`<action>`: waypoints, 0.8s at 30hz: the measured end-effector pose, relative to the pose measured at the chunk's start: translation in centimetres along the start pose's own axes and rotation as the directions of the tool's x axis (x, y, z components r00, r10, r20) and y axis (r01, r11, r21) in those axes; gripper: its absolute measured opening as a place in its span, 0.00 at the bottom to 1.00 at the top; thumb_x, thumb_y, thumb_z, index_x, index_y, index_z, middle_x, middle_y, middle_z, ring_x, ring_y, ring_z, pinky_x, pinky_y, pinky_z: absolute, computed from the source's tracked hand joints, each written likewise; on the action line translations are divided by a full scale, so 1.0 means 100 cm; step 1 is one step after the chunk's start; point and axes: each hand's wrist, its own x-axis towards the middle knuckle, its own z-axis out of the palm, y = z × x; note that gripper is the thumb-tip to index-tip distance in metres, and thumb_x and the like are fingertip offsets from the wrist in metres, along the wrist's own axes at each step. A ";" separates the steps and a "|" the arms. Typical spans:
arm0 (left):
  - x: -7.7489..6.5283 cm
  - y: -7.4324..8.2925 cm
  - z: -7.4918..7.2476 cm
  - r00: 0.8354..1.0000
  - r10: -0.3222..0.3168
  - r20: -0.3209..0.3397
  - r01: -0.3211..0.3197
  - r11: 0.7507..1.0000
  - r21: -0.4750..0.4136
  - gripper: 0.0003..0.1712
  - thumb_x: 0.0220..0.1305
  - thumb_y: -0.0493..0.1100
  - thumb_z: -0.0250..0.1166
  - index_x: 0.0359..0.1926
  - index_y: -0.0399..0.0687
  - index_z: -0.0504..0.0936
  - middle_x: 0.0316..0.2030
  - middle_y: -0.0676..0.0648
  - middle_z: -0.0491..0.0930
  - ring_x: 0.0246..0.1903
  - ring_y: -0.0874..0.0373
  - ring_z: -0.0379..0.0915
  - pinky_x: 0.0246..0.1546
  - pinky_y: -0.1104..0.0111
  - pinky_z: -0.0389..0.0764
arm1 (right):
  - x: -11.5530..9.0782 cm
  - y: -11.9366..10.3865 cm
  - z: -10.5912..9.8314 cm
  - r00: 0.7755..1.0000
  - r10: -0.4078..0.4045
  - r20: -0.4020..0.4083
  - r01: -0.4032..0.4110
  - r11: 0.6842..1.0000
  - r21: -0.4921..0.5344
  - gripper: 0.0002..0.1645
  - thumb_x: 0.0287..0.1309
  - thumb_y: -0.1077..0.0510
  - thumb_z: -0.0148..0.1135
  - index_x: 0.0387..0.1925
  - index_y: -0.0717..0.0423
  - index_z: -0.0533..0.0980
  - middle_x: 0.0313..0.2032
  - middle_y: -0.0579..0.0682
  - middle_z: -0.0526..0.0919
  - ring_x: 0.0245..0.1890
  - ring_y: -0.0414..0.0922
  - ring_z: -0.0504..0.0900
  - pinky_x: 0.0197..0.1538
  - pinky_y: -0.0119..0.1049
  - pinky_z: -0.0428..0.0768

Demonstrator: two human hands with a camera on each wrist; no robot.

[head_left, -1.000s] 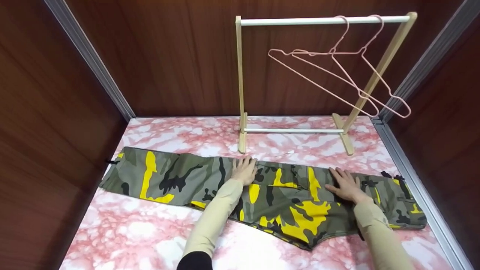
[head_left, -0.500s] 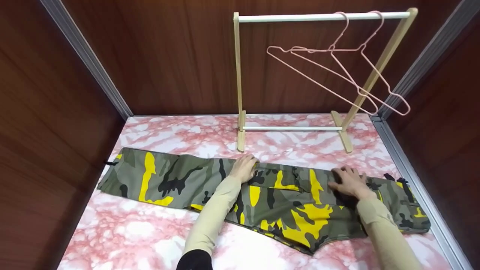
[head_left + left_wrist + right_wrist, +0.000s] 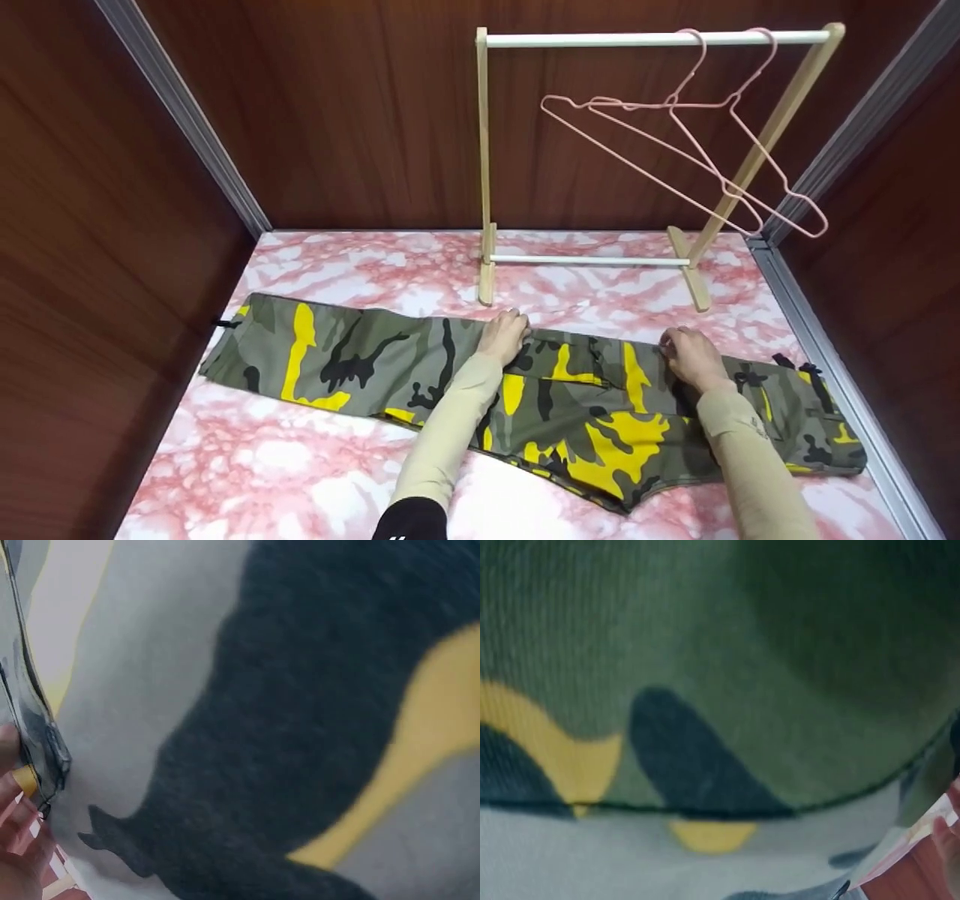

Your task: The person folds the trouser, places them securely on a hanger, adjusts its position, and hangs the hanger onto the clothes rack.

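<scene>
We have the camouflage trousers (image 3: 360,352) flat on the tabletop (image 3: 277,450), stretching beneath and to either side of both hands. Our left hand (image 3: 504,336) pinches their far edge between thumb and fingers; our right hand (image 3: 694,358) has its fingers curled at that same edge, though we cannot tell whether cloth is caught. To grip well, we should take every layer together, match both holds and ease out slack between the hands.

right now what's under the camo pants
The pink marbled tabletop shows along the near and far edges of the camo pants; whatever lies directly beneath them is covered.
</scene>
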 end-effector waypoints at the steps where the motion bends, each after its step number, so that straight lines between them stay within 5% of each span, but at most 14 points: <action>1: 0.001 0.000 0.001 1.000 -0.008 0.000 0.008 1.000 0.012 0.07 0.69 0.41 0.64 0.34 0.43 0.83 0.35 0.44 0.83 0.38 0.47 0.81 0.39 0.58 0.84 | 0.000 0.001 -0.001 1.000 0.007 0.014 -0.007 1.000 0.008 0.07 0.56 0.70 0.64 0.38 0.67 0.79 0.36 0.65 0.81 0.38 0.64 0.80 0.47 0.61 0.79; 11: 0.001 0.002 -0.001 0.999 -0.037 0.010 0.036 0.999 0.023 0.06 0.69 0.40 0.63 0.36 0.42 0.82 0.37 0.44 0.83 0.39 0.45 0.82 0.39 0.55 0.84 | -0.003 0.010 -0.006 0.998 0.018 0.054 -0.018 1.000 0.006 0.05 0.57 0.68 0.65 0.36 0.67 0.78 0.33 0.63 0.80 0.33 0.60 0.80 0.44 0.60 0.79; 17: 0.000 0.003 -0.001 0.999 -0.038 0.011 0.037 0.998 0.055 0.06 0.68 0.41 0.65 0.36 0.42 0.82 0.37 0.44 0.83 0.39 0.46 0.82 0.38 0.56 0.84 | -0.005 0.010 -0.008 0.990 0.057 0.130 -0.054 0.998 -0.022 0.08 0.61 0.62 0.64 0.38 0.65 0.77 0.35 0.62 0.80 0.40 0.64 0.77 0.49 0.63 0.72; 24: 0.003 0.004 -0.002 0.998 -0.038 0.054 0.033 0.996 0.084 0.05 0.67 0.40 0.65 0.40 0.43 0.82 0.40 0.45 0.84 0.41 0.47 0.82 0.41 0.57 0.85 | -0.002 0.014 -0.013 0.987 0.053 0.155 -0.055 0.998 0.011 0.04 0.57 0.71 0.58 0.35 0.68 0.74 0.33 0.64 0.77 0.36 0.62 0.76 0.46 0.60 0.76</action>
